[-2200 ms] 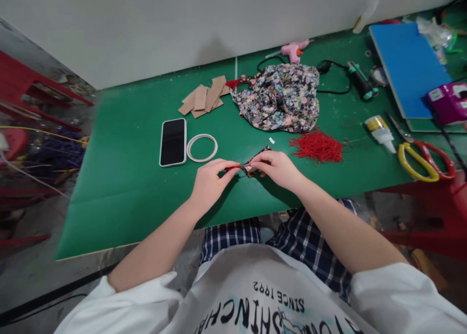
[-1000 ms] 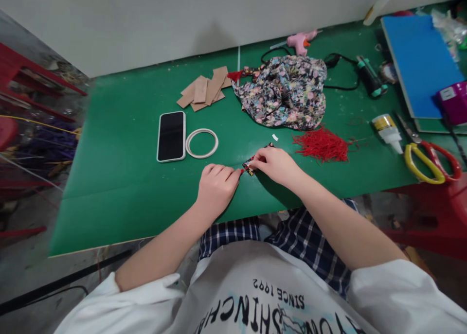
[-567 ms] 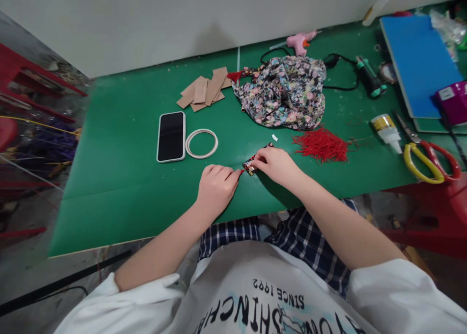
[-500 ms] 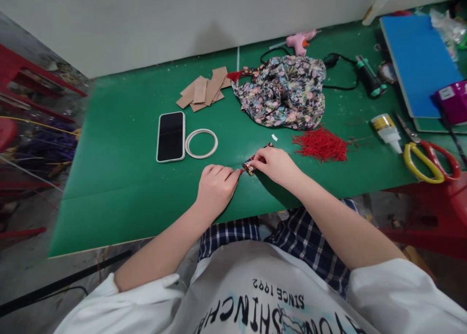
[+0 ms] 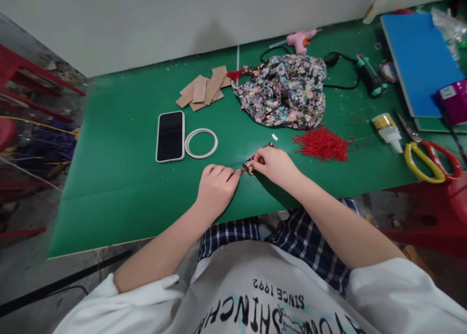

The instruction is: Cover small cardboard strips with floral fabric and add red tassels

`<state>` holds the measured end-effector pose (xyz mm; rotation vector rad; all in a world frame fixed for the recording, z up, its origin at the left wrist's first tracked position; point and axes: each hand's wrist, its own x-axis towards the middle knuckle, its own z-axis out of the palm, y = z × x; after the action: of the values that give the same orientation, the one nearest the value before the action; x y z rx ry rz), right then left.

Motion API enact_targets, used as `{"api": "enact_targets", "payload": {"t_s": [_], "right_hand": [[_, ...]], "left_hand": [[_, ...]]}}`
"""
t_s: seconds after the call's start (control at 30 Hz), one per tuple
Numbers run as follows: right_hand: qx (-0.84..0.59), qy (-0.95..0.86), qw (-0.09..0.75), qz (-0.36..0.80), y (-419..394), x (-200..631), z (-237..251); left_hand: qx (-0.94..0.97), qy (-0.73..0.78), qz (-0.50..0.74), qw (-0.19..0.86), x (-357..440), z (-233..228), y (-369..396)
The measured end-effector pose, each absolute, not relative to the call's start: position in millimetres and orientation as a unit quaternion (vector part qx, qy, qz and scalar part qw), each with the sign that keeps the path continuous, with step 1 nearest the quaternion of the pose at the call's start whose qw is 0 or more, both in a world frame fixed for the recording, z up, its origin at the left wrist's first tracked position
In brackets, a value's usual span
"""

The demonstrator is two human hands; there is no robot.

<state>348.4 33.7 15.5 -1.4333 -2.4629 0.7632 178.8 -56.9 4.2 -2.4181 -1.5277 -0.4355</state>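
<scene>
On the green table (image 5: 120, 193), a small strip of dark floral fabric (image 5: 248, 167) lies partly under my right hand (image 5: 273, 163). The thumb and fingers of that hand are pinched on the strip and hide much of it. A bit of red thread (image 5: 242, 171) sticks out at the strip's left end. My left hand (image 5: 218, 187) is closed, its fingertips pressed on that red thread against the table. Up and right of my hands is a bundle of red threads (image 5: 321, 145). A tiny white scrap (image 5: 274, 137) sits just beyond my right hand.
Left of my hands are a phone (image 5: 170, 136) and a pale ring (image 5: 202, 143). Cardboard strips (image 5: 204, 87), crumpled floral cloth (image 5: 284, 91) and a pink glue gun (image 5: 299, 42) lie farther back. At right are a glue bottle (image 5: 387, 131), scissors (image 5: 425, 161) and a blue board (image 5: 421, 64).
</scene>
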Motion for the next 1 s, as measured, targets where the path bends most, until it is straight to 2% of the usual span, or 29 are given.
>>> {"api": "enact_targets", "payload": {"t_s": [0.43,1.0], "right_hand": [[-0.479,-0.833,0.097,0.259,33.4,349.2,14.3],[-0.481,-0.837,0.086,0.247,32.1,347.7,13.7]], "left_hand": [[-0.833,-0.515,-0.138,0.152,178.9,6.6,-57.3],[-0.837,-0.512,-0.143,0.131,178.1,6.4,-57.5]]}}
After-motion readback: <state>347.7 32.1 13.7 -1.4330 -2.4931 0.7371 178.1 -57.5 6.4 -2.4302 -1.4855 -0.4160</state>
